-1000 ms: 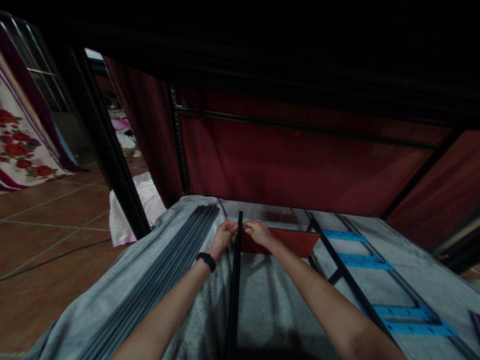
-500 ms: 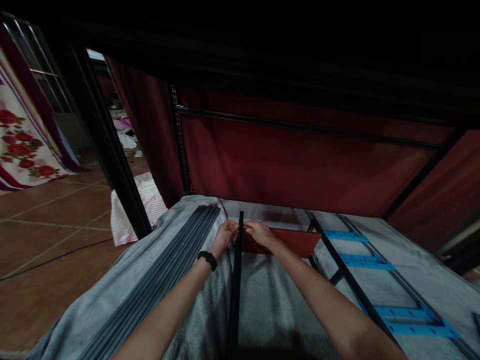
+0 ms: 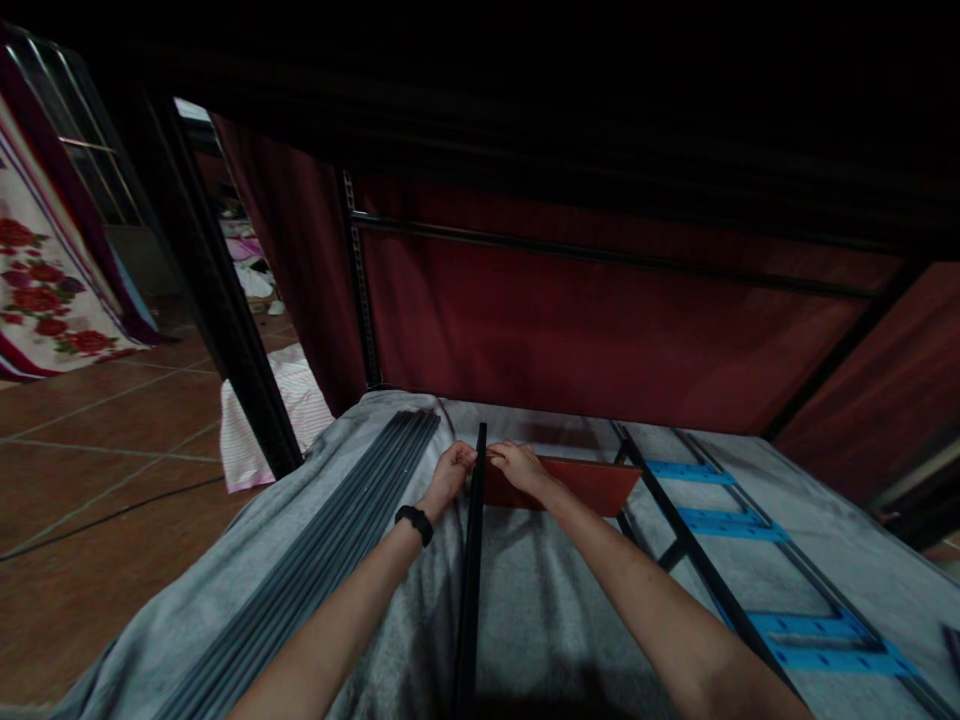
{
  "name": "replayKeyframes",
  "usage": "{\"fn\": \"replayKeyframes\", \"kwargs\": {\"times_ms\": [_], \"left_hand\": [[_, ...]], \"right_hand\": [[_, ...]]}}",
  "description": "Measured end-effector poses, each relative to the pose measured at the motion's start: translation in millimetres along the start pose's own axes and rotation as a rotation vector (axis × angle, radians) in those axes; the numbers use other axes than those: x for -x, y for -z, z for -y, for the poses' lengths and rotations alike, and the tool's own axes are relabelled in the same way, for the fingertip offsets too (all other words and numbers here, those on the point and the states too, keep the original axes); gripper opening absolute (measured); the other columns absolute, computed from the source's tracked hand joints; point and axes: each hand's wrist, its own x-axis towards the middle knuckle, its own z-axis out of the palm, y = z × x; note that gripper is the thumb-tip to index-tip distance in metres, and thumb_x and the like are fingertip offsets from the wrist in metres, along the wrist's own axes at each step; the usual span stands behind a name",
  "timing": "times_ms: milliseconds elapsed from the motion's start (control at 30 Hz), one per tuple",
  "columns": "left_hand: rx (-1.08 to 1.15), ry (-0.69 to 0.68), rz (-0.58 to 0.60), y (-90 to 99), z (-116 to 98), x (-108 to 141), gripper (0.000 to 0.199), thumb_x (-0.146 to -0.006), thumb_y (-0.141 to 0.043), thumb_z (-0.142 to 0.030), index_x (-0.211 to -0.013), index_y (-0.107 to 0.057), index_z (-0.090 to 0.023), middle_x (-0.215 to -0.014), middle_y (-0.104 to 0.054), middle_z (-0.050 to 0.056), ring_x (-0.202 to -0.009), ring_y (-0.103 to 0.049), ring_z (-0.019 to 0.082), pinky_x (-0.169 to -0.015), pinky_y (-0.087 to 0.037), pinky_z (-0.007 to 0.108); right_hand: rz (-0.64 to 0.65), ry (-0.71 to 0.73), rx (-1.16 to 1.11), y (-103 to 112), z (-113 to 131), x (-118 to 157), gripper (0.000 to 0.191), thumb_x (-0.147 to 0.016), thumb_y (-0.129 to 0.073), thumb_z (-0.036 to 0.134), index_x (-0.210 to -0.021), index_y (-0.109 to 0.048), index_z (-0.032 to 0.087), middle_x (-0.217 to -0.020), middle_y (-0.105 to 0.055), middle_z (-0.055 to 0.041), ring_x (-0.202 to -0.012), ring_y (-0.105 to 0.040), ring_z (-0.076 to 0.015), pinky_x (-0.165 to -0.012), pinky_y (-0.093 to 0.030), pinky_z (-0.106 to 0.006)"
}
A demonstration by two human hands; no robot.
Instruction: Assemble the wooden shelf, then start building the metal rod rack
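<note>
Far left, floral cloth (image 3: 45, 295) hung above the tiled floor (image 3: 97, 430). Gray rods (image 3: 337, 530) lay in a close, lengthwise row on the gray blanket (image 3: 570, 600). Next, the left hand (image 3: 448, 478), below a dark wristband (image 3: 415, 524), had its fingertips drawn together at the left face of the black bar (image 3: 470, 580), near its far end; whether they gripped anything could not be told. Across the bar, the right hand (image 3: 521, 468) had bent fingers and thumb close together beside its right face; their grip was too small to tell. Good work here probably called for the left fingers to steady one side while the right kept square to the bar. The reddish-brown board (image 3: 589, 483) spanned from the bar toward the black frame (image 3: 694, 555); keeping it level seemed advisable. Farthest right lay blue crosspieces (image 3: 731, 521).
</note>
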Motion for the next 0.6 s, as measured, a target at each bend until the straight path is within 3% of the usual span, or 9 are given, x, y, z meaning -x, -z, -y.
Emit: {"fn": "replayKeyframes", "kwargs": {"times_ms": [133, 433, 600], "left_hand": [[0.004, 0.021, 0.011, -1.3, 4.8, -1.6, 0.037, -0.068, -0.071, -0.05, -0.064, -0.05, -0.02, -0.054, -0.046, -0.006, -0.05, -0.039, 0.009, -0.05, -0.03, 0.022], [0.002, -0.007, 0.02, 0.8, 4.8, -5.1, 0.025, -0.07, -0.071, -0.036, -0.068, -0.051, -0.019, -0.054, -0.046, -0.007, -0.051, -0.039, 0.008, -0.052, -0.029, 0.021], [0.008, 0.001, 0.025, -1.3, 2.8, 0.8, 0.031, -0.073, -0.07, -0.044, -0.071, -0.051, -0.019, -0.056, -0.048, -0.006, -0.053, -0.042, 0.009, -0.053, -0.032, 0.022]], "right_hand": [[0.002, 0.004, -0.002, 0.8, 0.2, 0.4, 0.037, -0.096, -0.045, 0.026, -0.128, -0.063, 0.03, -0.127, -0.067, -0.0028, -0.118, -0.059, -0.0188, -0.1, -0.037, -0.031], [-0.002, 0.004, -0.008, 0.8, 0.9, 1.2, 0.037, -0.097, -0.044, 0.026, -0.127, -0.064, 0.029, -0.126, -0.068, -0.0031, -0.118, -0.059, -0.0189, -0.101, -0.036, -0.031], [0.002, 0.007, -0.007, 0.8, -0.1, 0.2, 0.036, -0.096, -0.045, 0.026, -0.127, -0.065, 0.03, -0.125, -0.068, -0.0034, -0.118, -0.059, -0.0193, -0.101, -0.036, -0.032]]}}
